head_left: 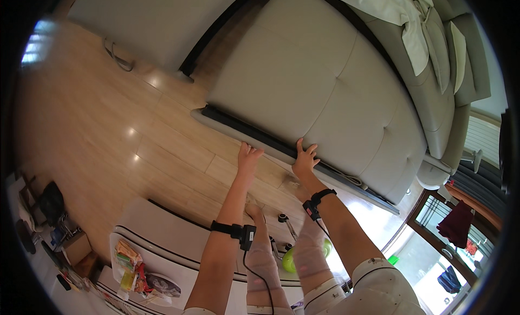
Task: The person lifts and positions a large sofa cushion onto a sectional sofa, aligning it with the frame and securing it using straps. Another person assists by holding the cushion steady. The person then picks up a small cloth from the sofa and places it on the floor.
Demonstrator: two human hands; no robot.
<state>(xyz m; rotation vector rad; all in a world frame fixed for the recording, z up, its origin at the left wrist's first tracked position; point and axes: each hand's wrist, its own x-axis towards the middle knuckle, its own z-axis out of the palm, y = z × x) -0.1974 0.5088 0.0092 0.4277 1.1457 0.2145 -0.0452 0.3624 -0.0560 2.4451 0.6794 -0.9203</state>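
Observation:
A large grey-beige tufted sofa section [319, 82] fills the upper middle, with a black strip and a pale rim along its near side. My left hand [249, 156] touches that rim left of its middle, fingers extended. Farther right, my right hand [306, 159] reaches over the black strip, its spread fingers resting on the upholstery. Beside the right hand, a looped cord [352, 179] lies along the strip. Each forearm wears a black strap with a small box and cable. The undersides of both hands are hidden.
Another grey section [157, 22] with a black edge stands upper left, near a cable [118, 57] on the wood floor [179, 136]. Sofa cushions [441, 55] are upper right. Behind my legs are a low cabinet [168, 228] with snack packets and a green round object [288, 261]. A doorway is lower right.

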